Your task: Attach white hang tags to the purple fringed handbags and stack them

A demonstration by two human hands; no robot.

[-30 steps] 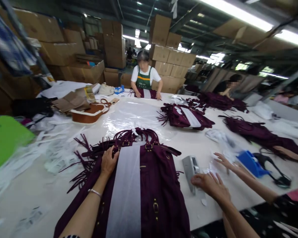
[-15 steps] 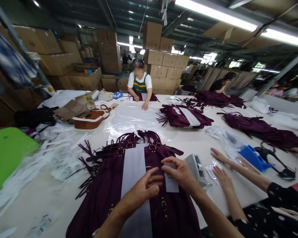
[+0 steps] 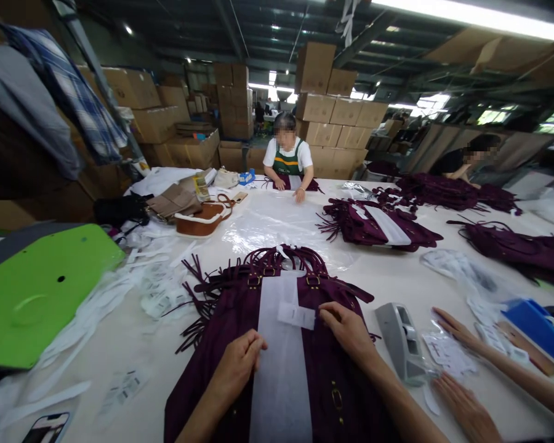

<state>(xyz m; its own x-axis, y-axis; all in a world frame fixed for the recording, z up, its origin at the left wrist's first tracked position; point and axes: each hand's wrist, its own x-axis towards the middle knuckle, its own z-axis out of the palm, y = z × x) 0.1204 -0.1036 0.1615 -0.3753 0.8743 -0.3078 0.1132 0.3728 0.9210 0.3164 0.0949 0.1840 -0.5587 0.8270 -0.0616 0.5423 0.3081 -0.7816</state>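
Half a second ago both hands were lifting a small white tag above the bag; now the right hand [image 3: 348,329] is pressing that white tag [image 3: 296,315] flat onto the white paper strip [image 3: 281,357], fingers stretched out, fingertips touching the tag's right end, gripping nothing. The left hand [image 3: 237,368] has dropped to the strip's left edge, fingers curled loosely, knuckles resting on the purple fringed bag [image 3: 277,344], holding nothing.

The bag is lying flat near the table's front edge, handles pointing away, fringe spilling left. Open table [image 3: 120,344] is showing to the left of the fringe, with only scattered paper tags [image 3: 159,295]. On the right, room is tight: a grey tape dispenser [image 3: 399,341] is sitting just beside the bag, and a co-worker's two hands [image 3: 461,369] are resting on loose labels past it. A blue dispenser [image 3: 540,329] is lying further right. A green board [image 3: 37,289] is sitting at the far left.

Further back, clear plastic sheeting [image 3: 277,221], a second bag with a strip [image 3: 378,224], a brown handbag [image 3: 203,218], and a person in a green apron [image 3: 289,160] at the far end.
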